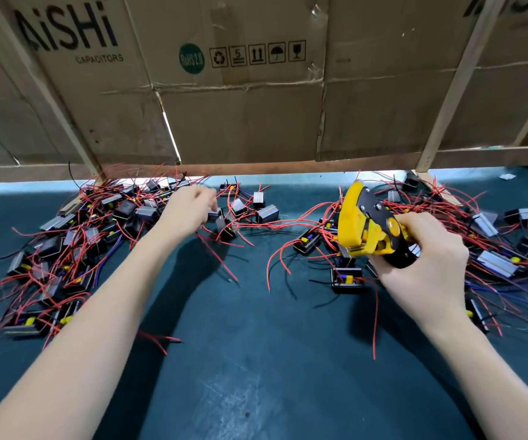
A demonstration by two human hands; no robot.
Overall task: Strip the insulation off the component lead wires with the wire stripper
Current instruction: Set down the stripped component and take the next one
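Observation:
My right hand grips a yellow and black wire stripper by its handles, jaws pointing up and left above the mat. My left hand reaches far forward to the pile of small black components with red lead wires; its fingertips curl onto one grey-topped component at the pile's right edge. Whether the fingers pinch it firmly is hard to tell. A second heap of the same components with red and blue wires lies behind and to the right of my right hand.
Everything lies on a dark teal mat. A wall of cardboard boxes overhangs the back of the bench. A few loose components and red wires lie between the two heaps.

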